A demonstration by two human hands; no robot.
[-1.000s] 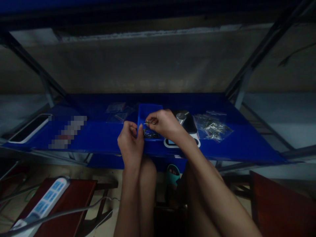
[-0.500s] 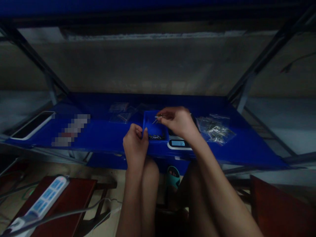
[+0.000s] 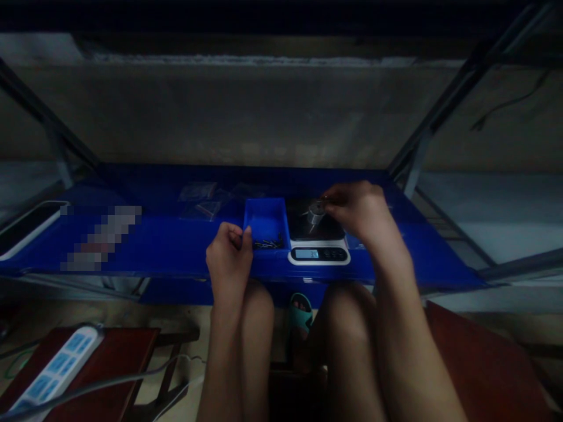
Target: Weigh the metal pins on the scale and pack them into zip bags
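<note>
My left hand (image 3: 229, 252) is closed, with its thumb on the left rim of a blue tray (image 3: 265, 202). Several thin dark metal pins (image 3: 268, 243) lie at the tray's front end. Beside the tray stands a small digital scale (image 3: 303, 234) with a lit display. On its dark plate is a short silvery metal cylinder (image 3: 315, 214), with a few thin slivers of metal around it. My right hand (image 3: 352, 208) is over the scale, thumb and finger pinched beside the cylinder's top. Thin pins appear to be between the fingertips, though dim light blurs them.
Clear plastic bags (image 3: 200, 199) lie behind and left of the tray. A white-framed dark device (image 3: 33, 225) lies at the shelf's left end, a pixelated item between. Metal posts (image 3: 413, 164) flank the shelf. A power strip (image 3: 61, 363) sits on a stool lower left.
My right hand has moved right, from above the tray with pins to the cylinder on the scale. The left hand stays at the tray's rim. The view has shifted slightly right.
</note>
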